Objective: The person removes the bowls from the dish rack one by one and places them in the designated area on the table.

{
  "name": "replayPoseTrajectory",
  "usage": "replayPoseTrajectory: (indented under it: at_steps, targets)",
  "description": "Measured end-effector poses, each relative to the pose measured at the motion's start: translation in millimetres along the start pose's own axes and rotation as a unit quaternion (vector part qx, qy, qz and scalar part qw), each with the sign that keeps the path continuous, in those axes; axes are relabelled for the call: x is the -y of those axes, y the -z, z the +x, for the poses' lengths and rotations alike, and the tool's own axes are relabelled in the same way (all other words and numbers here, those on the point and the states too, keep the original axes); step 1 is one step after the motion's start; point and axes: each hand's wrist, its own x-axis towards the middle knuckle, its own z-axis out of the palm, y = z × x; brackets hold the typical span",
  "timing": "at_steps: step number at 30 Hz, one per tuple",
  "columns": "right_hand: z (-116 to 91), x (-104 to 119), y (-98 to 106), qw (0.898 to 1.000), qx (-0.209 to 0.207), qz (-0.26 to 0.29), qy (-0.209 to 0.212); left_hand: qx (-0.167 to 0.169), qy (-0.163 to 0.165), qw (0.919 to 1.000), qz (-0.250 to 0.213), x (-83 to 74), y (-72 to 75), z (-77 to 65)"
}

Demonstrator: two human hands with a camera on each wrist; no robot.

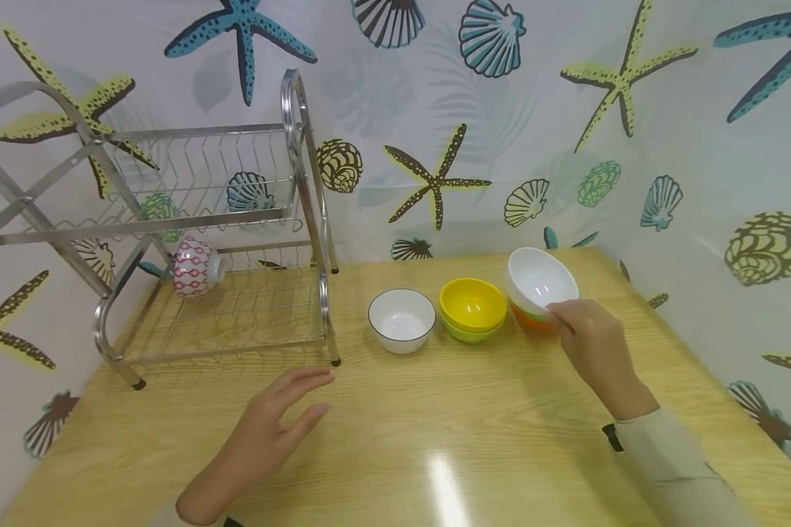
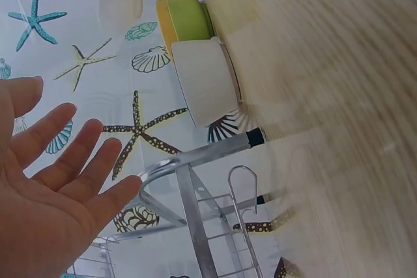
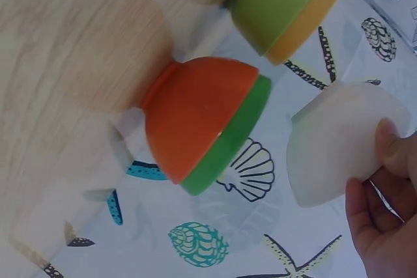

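My right hand pinches the rim of a white bowl, which is tilted and raised. Beneath it, an orange bowl stands on the table with a green bowl nested inside. In the right wrist view the white bowl is apart from that stack. Left of it, a yellow bowl sits in a lime-green bowl. A dark-rimmed white bowl stands beside them. My left hand hovers above the table with fingers extended, holding nothing, nearest to the dish rack's front right foot.
At the left stands a two-tier metal dish rack. A red-and-white patterned bowl lies on its side on the lower tier. The wooden table meets a sheet printed with starfish and shells at the back and right.
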Motion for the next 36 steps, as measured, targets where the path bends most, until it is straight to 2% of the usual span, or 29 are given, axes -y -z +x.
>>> replayPoseTrajectory:
  at_steps: [4, 7, 15, 18, 25, 36]
  targets:
    - [1, -15, -7, 0.999, 0.024, -0.004, -0.040, 0.003, 0.032, 0.9994, 0.009, 4.9, 6.5, -5.0]
    - [0, -24, -12, 0.997, 0.056, -0.002, -0.060, -0.004, 0.041, 0.9991, 0.012, 7.0, 10.2, -7.7]
    - [-7, -38, -25, 0.982, 0.152, -0.004, -0.109, -0.022, 0.025, 0.9994, 0.011, 10.4, 11.2, -10.1]
    - [-8, -40, -27, 0.977, 0.172, -0.001, -0.124, -0.022, 0.025, 0.9993, 0.013, 11.3, 10.4, -11.3]
    - [-7, -40, -29, 0.976, 0.181, 0.002, -0.117, -0.015, 0.033, 0.9993, -0.005, 7.9, 9.8, -12.4]
    - [-10, -37, -28, 0.979, 0.176, 0.006, -0.107, 0.002, 0.049, 0.9988, -0.005, 4.4, 10.2, -11.6]
